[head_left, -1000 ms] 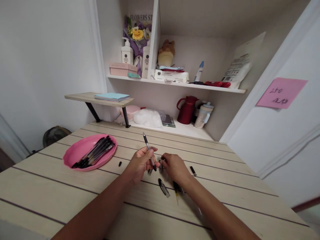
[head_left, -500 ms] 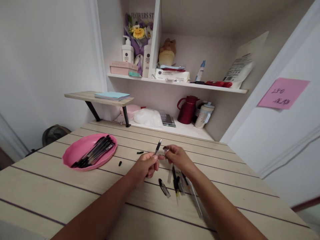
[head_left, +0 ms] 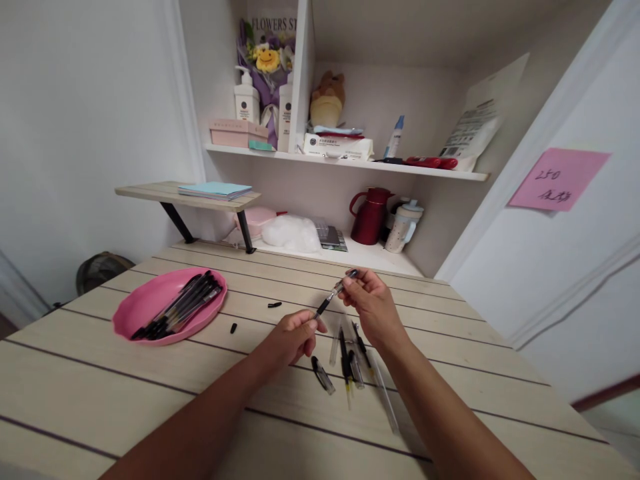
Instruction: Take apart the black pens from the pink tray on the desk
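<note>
My left hand (head_left: 295, 337) is closed around a pen (head_left: 324, 305) with a black grip, its silver tip pointing up and to the right. Between the thumb and fingers of my right hand (head_left: 373, 303) is a clear pen cap (head_left: 345, 283) with a dark end, lined up with the tip; whether the two touch I cannot tell. Below the hands lie loose pen parts: a black-and-clear cap (head_left: 323, 377), a refill (head_left: 345, 357) with a yellowish section, another cap (head_left: 356, 370) and a clear barrel (head_left: 387, 400). My right forearm passes close beside them.
A pink tray (head_left: 125, 313) with several black pens (head_left: 183, 307) stands on the left of the slatted table. Two small black pieces, one (head_left: 275, 305) farther back and one (head_left: 233, 328) nearer the tray, lie on it. A raised wooden stand (head_left: 165, 193) and a red jug (head_left: 371, 217) are behind.
My right hand has risen and turned, bringing the cap in line with the pen tip. The pen in my left hand has tilted to the right. The view has shifted slightly.
</note>
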{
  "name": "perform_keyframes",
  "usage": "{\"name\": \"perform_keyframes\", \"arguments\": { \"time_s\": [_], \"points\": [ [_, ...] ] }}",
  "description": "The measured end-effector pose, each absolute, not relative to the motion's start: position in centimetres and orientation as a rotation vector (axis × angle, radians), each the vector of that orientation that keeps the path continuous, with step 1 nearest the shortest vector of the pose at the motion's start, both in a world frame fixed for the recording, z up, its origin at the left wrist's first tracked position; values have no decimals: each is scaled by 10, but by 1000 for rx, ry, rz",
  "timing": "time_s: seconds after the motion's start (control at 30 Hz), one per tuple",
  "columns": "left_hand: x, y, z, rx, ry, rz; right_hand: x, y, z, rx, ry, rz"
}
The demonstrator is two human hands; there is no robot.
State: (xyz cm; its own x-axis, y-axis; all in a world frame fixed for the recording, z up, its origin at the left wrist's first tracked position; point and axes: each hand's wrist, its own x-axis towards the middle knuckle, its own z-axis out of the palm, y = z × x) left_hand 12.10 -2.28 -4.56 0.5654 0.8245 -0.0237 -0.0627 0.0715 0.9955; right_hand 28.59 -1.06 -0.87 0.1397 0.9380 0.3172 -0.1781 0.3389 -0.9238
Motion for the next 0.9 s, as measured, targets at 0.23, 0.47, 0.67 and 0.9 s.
{"name": "perform_keyframes", "arguments": {
  "time_s": [0.23, 0.47, 0.67, 0.9],
  "points": [
    [120, -23, -49, 1362, 724, 797, 278, -17, -14, -974, -1394, 1099],
    [120, -23, -50, 1427, 731, 795, 278, -21, -9, -1009, -1470, 1120],
    [123, -23, -52, 1450, 740, 840, 274, -21, -9, -1001, -1451, 1122],
    [122, -16, -52, 1427, 821, 892, 276, -19, -19, -1081, -1492, 1142]
  ]
}}
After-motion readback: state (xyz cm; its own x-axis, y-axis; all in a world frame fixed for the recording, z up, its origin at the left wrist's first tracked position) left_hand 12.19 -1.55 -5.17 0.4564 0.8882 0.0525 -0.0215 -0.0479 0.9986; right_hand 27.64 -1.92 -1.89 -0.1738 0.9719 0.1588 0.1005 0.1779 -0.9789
